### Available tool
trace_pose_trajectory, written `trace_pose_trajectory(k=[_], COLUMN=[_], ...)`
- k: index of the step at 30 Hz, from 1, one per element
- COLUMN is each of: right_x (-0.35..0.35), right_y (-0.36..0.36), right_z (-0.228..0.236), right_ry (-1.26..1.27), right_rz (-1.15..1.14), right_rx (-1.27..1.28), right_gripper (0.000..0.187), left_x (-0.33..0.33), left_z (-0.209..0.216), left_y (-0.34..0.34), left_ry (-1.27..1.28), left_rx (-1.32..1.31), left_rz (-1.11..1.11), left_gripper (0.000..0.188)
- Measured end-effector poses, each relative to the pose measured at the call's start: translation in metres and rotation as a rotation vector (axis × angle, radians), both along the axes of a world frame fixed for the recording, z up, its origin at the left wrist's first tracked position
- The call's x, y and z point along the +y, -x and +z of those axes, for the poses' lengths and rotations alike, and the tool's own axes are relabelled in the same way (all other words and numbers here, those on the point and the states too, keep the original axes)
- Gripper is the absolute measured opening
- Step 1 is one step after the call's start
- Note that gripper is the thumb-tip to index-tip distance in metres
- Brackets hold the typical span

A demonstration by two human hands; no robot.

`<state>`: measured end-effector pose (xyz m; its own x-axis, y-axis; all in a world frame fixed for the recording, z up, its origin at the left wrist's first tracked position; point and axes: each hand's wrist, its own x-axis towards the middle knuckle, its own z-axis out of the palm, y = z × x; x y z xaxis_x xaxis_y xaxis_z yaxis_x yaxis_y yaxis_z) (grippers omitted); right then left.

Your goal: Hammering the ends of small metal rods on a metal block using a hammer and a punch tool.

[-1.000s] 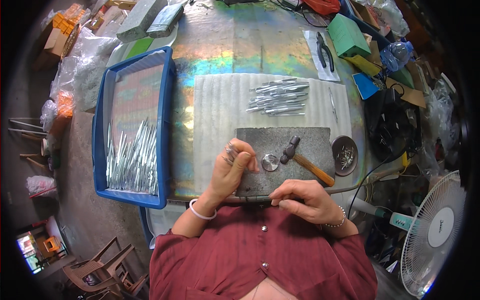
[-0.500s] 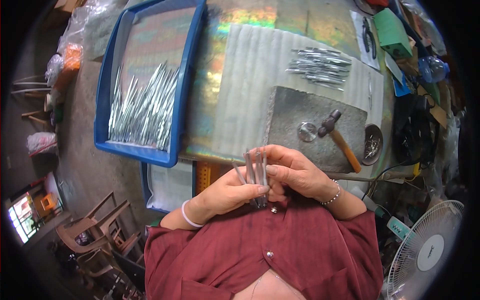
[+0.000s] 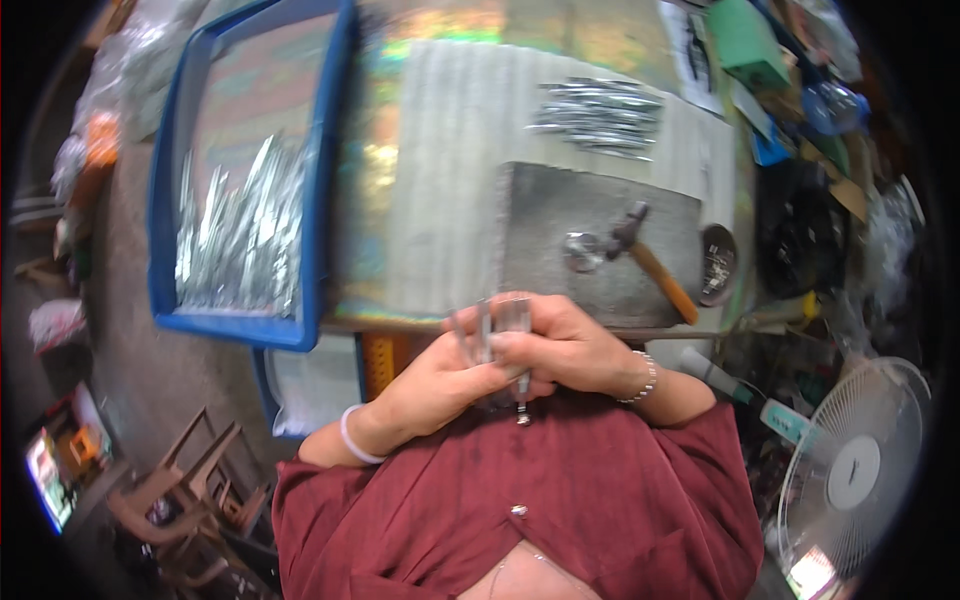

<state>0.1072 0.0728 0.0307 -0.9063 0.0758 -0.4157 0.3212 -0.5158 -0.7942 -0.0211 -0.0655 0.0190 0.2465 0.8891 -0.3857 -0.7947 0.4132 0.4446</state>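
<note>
Close in front of my chest, both hands hold a small bunch of slim silver metal rods (image 3: 485, 335). My left hand (image 3: 435, 380) grips them from the left, its thumb laid across them. My right hand (image 3: 570, 345) pinches some of the rods between thumb and fingers, touching the left. Motion blur hides the exact shape of the rods. Beyond my hands a grey slab (image 3: 540, 205) carries a wooden-handled hammer (image 3: 662, 282) and a round clear disc (image 3: 582, 252). A pile of similar rods (image 3: 600, 118) lies on the white foam sheet (image 3: 440, 180) behind the slab.
At the left, a blue tray (image 3: 325, 150) holds many silver rods (image 3: 250, 240). A dark oval dish (image 3: 718, 270) of small metal pieces sits right of the slab. Farther right are a green box (image 3: 748, 45) and dark pliers (image 3: 698, 50). A fan (image 3: 852, 472) stands at lower right.
The table and tray have shifted left in view as the head turned. Both hands still hold the rods at my chest; the rods' spacing between the fingers has changed slightly.
</note>
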Motion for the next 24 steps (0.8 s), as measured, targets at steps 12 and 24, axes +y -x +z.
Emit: trace_pose_trajectory(k=[12,24], right_x=[0.009,0.011], right_y=[-0.003,-0.012], right_z=[0.008,-0.012], right_ry=[0.134,0.228], right_rz=[-0.002,-0.090], right_rx=[0.071,0.099], right_gripper=[0.027,0.032], left_x=[0.019,0.015], left_z=[0.011,0.005], left_y=[-0.005,-0.010], left_ry=[0.006,0.016], left_rx=[0.193,-0.020], left_rz=[-0.166,0.003], left_gripper=[0.023,0.036])
